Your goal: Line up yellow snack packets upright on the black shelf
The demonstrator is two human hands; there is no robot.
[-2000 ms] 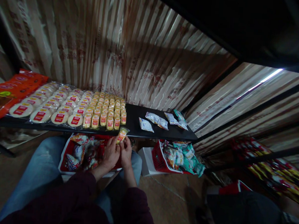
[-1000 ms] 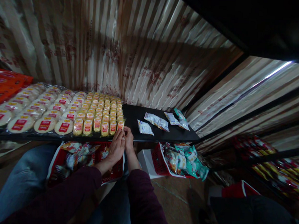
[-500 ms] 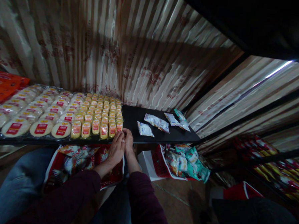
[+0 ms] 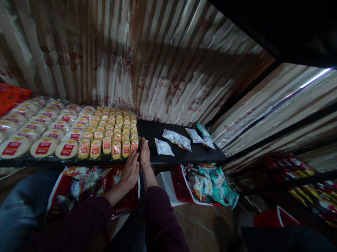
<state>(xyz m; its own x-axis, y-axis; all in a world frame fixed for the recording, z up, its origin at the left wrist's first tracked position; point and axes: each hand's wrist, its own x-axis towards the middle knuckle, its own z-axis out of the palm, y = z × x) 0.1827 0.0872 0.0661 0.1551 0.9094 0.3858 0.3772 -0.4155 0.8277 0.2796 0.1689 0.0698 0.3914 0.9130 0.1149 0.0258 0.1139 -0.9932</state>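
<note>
Rows of small yellow wrapped snack packs [image 4: 115,132] with red labels lie on a black shelf [image 4: 151,132]. My left hand [image 4: 130,171] is at the shelf's front edge, fingers stretched out toward the last pack in the front row [image 4: 134,145]. Just to its right, my right hand [image 4: 144,155] lies flat on the shelf, fingers straight along the right side of the rows. Neither hand holds anything.
Round white packs with red labels [image 4: 35,136] fill the shelf's left part, orange bags [image 4: 2,96] beyond them. Several white and green packets [image 4: 181,138] lie at the right. Below stand a red bag of snacks [image 4: 93,180] and another [image 4: 207,182].
Two seconds ago both hands held a yellow pack below the shelf. They lifted it to the right end of the front row, set it down, and now both hands are flat and empty.
</note>
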